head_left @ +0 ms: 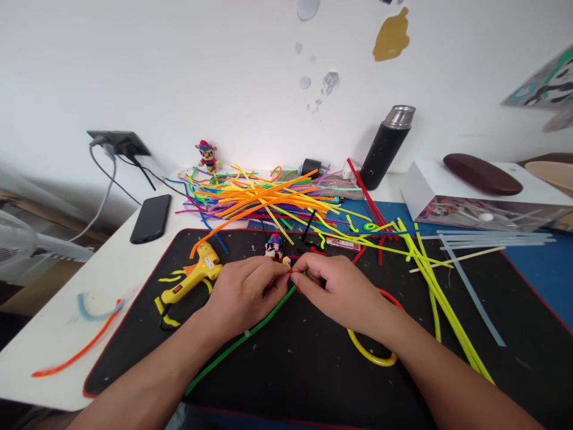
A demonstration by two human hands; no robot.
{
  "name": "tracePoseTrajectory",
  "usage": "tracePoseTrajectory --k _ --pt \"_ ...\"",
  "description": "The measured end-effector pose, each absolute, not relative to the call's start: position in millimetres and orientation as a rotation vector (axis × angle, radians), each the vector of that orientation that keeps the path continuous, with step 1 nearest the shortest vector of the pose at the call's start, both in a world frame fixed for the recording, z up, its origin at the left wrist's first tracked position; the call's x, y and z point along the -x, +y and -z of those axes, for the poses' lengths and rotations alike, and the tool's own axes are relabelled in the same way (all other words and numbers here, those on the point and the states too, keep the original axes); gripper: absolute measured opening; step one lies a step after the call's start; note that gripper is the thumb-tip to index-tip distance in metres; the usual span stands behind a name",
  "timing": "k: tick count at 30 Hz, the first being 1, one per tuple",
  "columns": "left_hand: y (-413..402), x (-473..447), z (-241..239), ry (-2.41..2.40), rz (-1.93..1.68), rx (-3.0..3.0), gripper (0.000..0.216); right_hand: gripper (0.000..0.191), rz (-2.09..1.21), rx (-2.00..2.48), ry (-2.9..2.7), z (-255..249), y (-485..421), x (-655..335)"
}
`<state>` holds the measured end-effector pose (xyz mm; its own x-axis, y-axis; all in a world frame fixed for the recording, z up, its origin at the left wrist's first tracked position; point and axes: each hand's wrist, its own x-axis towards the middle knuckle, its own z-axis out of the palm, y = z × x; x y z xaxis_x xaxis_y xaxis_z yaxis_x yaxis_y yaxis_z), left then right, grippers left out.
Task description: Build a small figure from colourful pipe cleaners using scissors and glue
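Observation:
My left hand (250,289) and my right hand (338,292) meet over the middle of a black mat, fingertips nearly touching. Both pinch a small bit of red pipe cleaner (292,272), mostly covered by the fingers. Just behind them is a small figure (274,243) in several colours, partly hidden by my left hand. A green pipe cleaner (244,339) runs beneath the hands toward the front edge. Left of my left hand lies a yellow glue gun (190,280). Under my right wrist a yellow and red curved piece (369,357) shows partly.
A heap of coloured pipe cleaners (264,200) spreads behind the mat (286,382). Yellow strands (441,298) and clear glue sticks (474,298) lie at right. A black flask (387,146), a white box (425,191), a phone (151,219) and another figure (208,156) stand or lie around.

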<state>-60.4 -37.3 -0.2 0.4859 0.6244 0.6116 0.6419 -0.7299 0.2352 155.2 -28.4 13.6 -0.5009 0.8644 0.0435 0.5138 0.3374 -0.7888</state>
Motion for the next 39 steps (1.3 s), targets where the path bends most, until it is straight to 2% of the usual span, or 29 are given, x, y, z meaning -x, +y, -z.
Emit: tracePoseTrajectory --k 3,7,18,32,39 --pt "-37.2 60.0 -1.8 -1.21 1.168 2.731 0.008 0.015 -1.034 1.202 -2.131 -14.9 -28.4 -155.8" --pt "-37.0 59.0 -12.1 -1.548 1.348 2.898 0.009 0.018 -1.134 1.184 -2.053 -16.2 -26.5 -157.8" --pt "-35.6 63.7 -20.7 -2.052 1.453 3.0 0.024 0.022 -1.266 1.187 -2.01 -12.2 -24.6 -159.5" --pt "-34.7 61.8 -23.5 -2.023 1.333 3.138 0.02 0.02 -1.221 1.211 -2.068 -14.3 -24.8 -159.1" --pt "-32.7 64.8 -23.5 -2.324 1.721 2.986 0.026 0.022 -1.318 1.168 -1.941 -12.2 -24.5 -159.4"
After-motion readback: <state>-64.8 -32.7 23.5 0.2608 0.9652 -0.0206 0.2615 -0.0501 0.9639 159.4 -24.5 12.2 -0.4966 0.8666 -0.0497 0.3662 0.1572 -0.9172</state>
